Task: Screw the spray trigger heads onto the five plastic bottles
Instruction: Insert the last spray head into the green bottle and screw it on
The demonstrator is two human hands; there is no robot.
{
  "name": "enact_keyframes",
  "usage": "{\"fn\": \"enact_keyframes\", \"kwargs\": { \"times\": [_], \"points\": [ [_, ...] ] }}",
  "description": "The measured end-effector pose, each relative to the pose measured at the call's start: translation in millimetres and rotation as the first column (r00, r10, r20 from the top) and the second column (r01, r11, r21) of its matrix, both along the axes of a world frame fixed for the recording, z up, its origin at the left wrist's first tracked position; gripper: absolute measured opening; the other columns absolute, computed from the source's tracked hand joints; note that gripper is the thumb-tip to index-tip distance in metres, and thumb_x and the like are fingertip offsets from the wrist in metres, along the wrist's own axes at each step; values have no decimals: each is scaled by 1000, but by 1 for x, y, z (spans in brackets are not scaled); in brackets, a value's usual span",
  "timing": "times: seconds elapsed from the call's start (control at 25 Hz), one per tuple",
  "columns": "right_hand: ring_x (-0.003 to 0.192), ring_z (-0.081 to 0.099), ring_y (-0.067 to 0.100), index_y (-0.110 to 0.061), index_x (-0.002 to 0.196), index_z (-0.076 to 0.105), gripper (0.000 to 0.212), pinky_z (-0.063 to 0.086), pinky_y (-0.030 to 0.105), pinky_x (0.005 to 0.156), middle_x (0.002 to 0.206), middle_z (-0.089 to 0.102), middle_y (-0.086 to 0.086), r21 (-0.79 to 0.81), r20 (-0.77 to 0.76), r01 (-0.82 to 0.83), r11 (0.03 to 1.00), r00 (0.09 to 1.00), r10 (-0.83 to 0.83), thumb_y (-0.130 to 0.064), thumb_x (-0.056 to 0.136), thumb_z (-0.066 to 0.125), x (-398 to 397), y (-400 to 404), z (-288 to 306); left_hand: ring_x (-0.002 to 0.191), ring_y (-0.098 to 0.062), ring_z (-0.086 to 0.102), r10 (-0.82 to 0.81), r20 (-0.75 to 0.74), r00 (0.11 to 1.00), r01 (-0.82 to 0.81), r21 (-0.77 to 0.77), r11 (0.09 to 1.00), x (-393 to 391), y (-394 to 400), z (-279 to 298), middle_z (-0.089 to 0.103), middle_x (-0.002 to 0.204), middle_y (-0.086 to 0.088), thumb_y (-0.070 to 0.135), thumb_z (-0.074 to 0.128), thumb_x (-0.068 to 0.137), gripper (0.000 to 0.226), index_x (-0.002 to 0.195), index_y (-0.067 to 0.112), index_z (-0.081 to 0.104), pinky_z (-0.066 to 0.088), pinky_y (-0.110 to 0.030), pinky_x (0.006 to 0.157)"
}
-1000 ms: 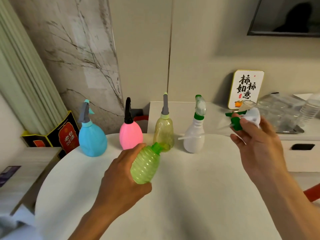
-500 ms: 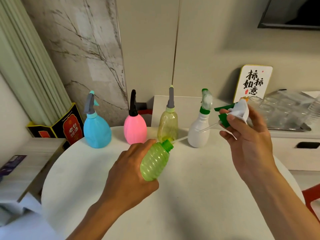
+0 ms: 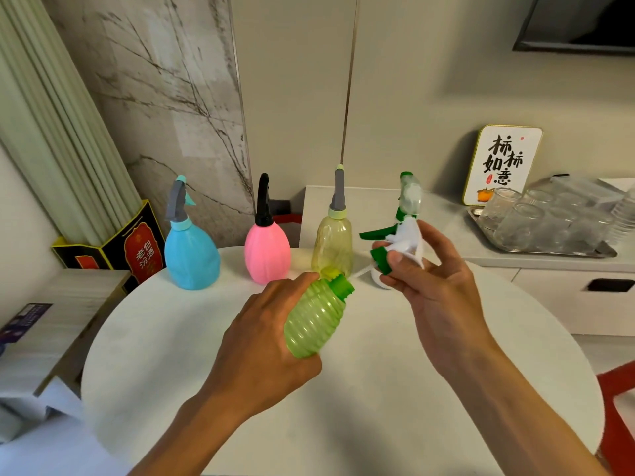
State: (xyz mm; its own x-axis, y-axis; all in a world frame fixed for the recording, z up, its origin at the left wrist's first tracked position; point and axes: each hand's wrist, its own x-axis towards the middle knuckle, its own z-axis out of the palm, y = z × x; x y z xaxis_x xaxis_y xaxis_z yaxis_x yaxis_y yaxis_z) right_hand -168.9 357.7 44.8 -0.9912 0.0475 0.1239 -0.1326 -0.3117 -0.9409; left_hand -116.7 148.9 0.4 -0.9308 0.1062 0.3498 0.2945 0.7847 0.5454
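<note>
My left hand (image 3: 264, 341) grips a ribbed green bottle (image 3: 314, 321), tilted with its open green neck pointing up and right. My right hand (image 3: 436, 286) holds a white and green trigger head (image 3: 400, 240) just right of that neck, its thin dip tube (image 3: 360, 271) slanting down towards the opening. At the back of the round white table (image 3: 378, 407) a blue bottle (image 3: 190, 255), a pink bottle (image 3: 267, 254) and a yellow bottle (image 3: 332, 245) stand with heads on. A white bottle (image 3: 409, 197) stands partly hidden behind my right hand.
A metal tray (image 3: 543, 250) of clear glasses and a framed sign (image 3: 503, 163) sit on the counter at the right. A black and red box (image 3: 113, 249) and stacked boards (image 3: 44, 321) are at the left. A red chair edge (image 3: 616, 403) shows lower right.
My right hand has brought the trigger head left and down, closer to the green bottle's neck. The view has shifted, with the bottle held slightly more to the right.
</note>
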Motion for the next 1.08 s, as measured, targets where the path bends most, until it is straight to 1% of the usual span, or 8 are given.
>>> {"fn": "enact_keyframes", "kwargs": {
  "times": [0.08,0.28,0.4,0.48,0.68,0.84,0.96,1.08],
  "points": [
    [96,73,20,-32,132,54,72,56,29,76,100,79,3,87,14,-38,995,999,37,-21,66,81,4,-9,-6,106,-7,52,-14,-12,1000,14,0,1000,0,0,0,49,125,22,42,75,59,92,138,47,29,52,-32,82],
    [95,71,12,-38,136,48,67,54,13,66,106,77,-2,222,17,-121,968,993,120,-14,80,77,4,-17,-15,107,-9,50,-9,-50,999,6,-45,999,3,-3,0,49,128,18,43,75,61,90,139,43,30,53,-34,83],
    [93,71,6,-39,135,49,66,54,14,69,99,78,-12,235,17,-176,956,984,177,-15,79,76,3,-17,-15,107,-8,50,-16,-60,998,14,-34,999,5,-4,3,48,127,19,42,75,60,90,139,43,32,53,-34,82],
    [96,71,10,-38,136,48,70,55,19,75,103,78,-7,225,-2,-221,949,974,228,-20,75,77,4,-16,-14,106,-7,51,-38,-56,998,38,1,999,7,-6,7,49,125,20,40,77,60,90,138,43,33,54,-33,81],
    [109,68,26,-46,140,42,83,54,29,85,118,71,13,170,-69,-330,929,936,345,-18,73,82,0,-9,-11,109,-7,56,-190,108,976,160,239,958,9,-15,21,53,124,23,31,87,56,93,134,50,40,55,-33,82],
    [111,66,30,-45,143,39,87,52,35,94,121,70,14,149,-117,-438,886,882,456,-26,72,85,0,-3,-9,111,-7,58,-371,255,893,233,444,865,10,-25,32,58,125,19,21,91,55,94,131,52,45,56,-28,84],
    [105,68,21,-40,140,44,71,53,25,84,117,72,8,256,-156,-420,871,871,466,-22,79,77,3,-4,-5,109,-4,59,-387,317,866,206,479,853,10,-28,33,59,121,22,24,91,53,93,127,57,46,58,-30,82],
    [99,67,16,-27,123,58,43,52,22,82,112,73,1,494,-218,-330,804,849,482,-13,85,72,6,-2,-5,106,0,59,-395,380,836,182,488,854,7,-33,32,60,117,25,25,91,51,91,123,60,47,58,-33,82]
  ]
}}
